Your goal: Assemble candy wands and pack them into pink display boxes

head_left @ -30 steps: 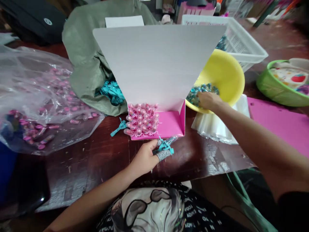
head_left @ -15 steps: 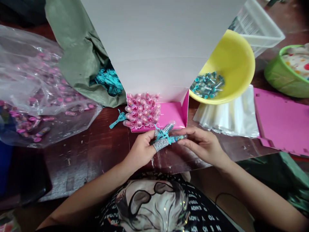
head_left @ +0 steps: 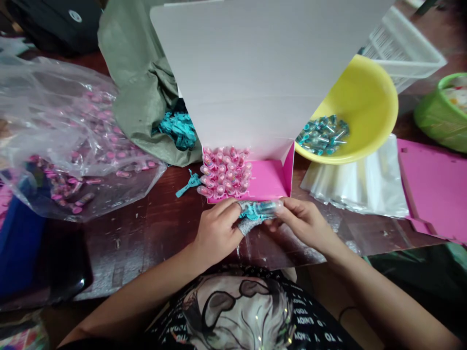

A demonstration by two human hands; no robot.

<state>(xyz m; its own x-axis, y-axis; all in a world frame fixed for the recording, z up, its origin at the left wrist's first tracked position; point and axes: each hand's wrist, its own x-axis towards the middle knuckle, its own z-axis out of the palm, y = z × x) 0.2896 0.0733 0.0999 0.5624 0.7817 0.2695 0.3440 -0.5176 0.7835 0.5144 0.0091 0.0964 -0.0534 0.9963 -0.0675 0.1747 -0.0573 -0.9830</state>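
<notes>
My left hand (head_left: 219, 229), with grey wrapping on its thumb and a finger, grips the teal plastic pieces (head_left: 251, 210). A clear capsule with teal (head_left: 268, 208) extends to the right from them, and my right hand (head_left: 304, 221) pinches its far end. Both hands are just in front of an open box (head_left: 272, 179) with a pink inside and a tall white lid. Rows of pink capsules (head_left: 228, 172) stand in the box's left part. One loose teal piece (head_left: 188, 183) lies left of the box.
A yellow bowl (head_left: 375, 107) with teal capsules, plastic sleeves (head_left: 379, 180) and a pink panel (head_left: 438, 189) are at the right. On the left are a clear bag of pink pieces (head_left: 98, 141), a grey-green sack (head_left: 134, 92) and a blue bin (head_left: 22, 238).
The view has shifted, so the scene sits further right. The capsule between my hands now lies nearly level, and my right fingers have moved to its far end.
</notes>
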